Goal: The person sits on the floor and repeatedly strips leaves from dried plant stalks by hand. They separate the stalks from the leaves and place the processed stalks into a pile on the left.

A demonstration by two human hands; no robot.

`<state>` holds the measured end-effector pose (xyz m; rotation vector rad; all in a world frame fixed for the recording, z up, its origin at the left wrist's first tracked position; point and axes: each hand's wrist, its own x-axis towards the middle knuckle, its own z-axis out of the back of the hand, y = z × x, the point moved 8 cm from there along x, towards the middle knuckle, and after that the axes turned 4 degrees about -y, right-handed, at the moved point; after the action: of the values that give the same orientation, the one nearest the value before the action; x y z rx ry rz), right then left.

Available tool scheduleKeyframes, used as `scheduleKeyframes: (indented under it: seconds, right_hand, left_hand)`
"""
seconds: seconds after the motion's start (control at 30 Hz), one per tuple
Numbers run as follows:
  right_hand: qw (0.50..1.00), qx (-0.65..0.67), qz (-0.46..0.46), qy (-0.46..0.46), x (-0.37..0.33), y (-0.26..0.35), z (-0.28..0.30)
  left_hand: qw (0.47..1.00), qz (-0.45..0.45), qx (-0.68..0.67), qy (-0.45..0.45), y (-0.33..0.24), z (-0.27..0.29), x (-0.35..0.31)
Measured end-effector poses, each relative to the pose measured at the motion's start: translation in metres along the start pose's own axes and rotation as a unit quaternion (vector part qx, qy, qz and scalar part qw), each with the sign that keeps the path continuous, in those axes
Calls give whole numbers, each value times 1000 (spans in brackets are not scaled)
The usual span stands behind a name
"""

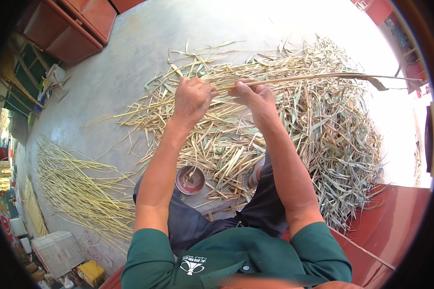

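Note:
A long dry reed-like stalk (294, 79) runs across in front of me, with brown leaf sheath on its right part and a thin bent leaf near its far right end. My left hand (192, 100) is closed in a fist around it. Just to the right, my right hand (256, 100) pinches the same stalk between thumb and fingers. Beneath both hands spreads a heap of dry leaves and stripped sheaths (323, 135). On the floor to my left lies a loose bundle of thin, yellow-green bare stalks (82, 188).
A small round reddish bowl (190, 180) with scraps in it stands between my legs. A white plastic basket (58, 253) and a yellow container (90, 272) sit at the lower left. Red cabinets (67, 29) stand at the far left; a shiny red surface (395, 212) lies at right.

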<state>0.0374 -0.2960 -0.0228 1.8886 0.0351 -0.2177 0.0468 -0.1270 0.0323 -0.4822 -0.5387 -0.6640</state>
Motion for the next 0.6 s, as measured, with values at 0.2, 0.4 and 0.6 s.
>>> scheduleKeyframes:
  seconds: [0.2, 0.4, 0.6]
  right_hand:
    - [996, 11, 36, -86, 9, 27, 55]
    - [999, -5, 9, -47, 2, 17, 34]
    - [997, -59, -16, 55, -11, 2, -4]
  left_hand:
    - [980, 155, 37, 122, 72, 12, -24]
    - [977, 152, -119, 87, 44, 9, -13]
    - [973, 100, -205, 37, 3, -5, 6]
